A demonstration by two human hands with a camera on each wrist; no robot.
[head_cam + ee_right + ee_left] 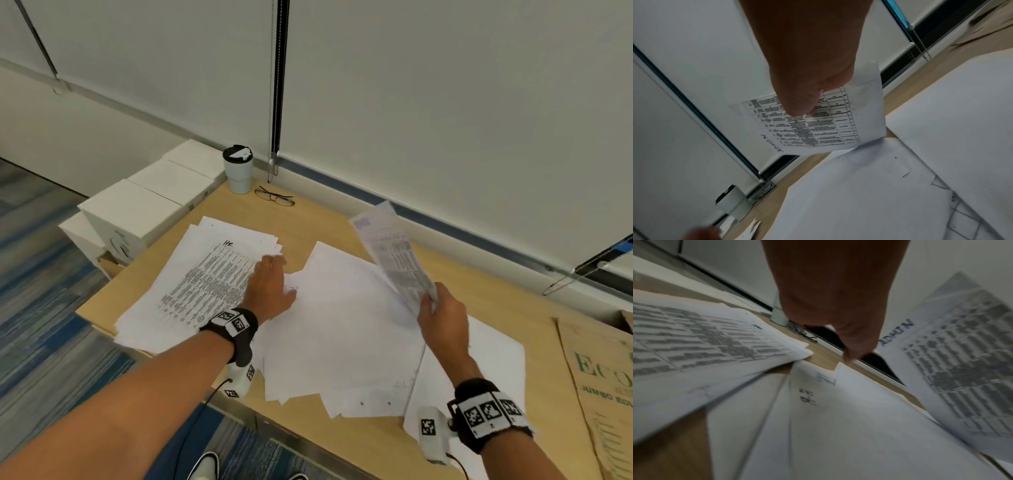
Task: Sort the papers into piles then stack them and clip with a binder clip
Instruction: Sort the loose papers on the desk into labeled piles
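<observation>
A pile of printed sheets [205, 277] with "HR" handwritten on top lies at the table's left, also seen in the left wrist view [705, 340]. My left hand [274, 274] lies flat with straight fingers at that pile's right edge, beside the blank-faced papers [342, 325] spread across the middle. My right hand [428, 301] pinches the lower corner of one printed sheet [390, 253] and holds it tilted up above the middle papers. That sheet [818, 128] carries a table and the handwritten word "ADMIN" [898, 334]. Another white sheet [486, 370] lies under my right forearm.
A white tumbler [238, 169] with a black lid and a pair of eyeglasses [275, 197] stand at the table's back. White boxes [147, 205] sit off the left edge. A brown printed paper bag [603, 383] lies at the right. Blind cords [276, 102] hang behind.
</observation>
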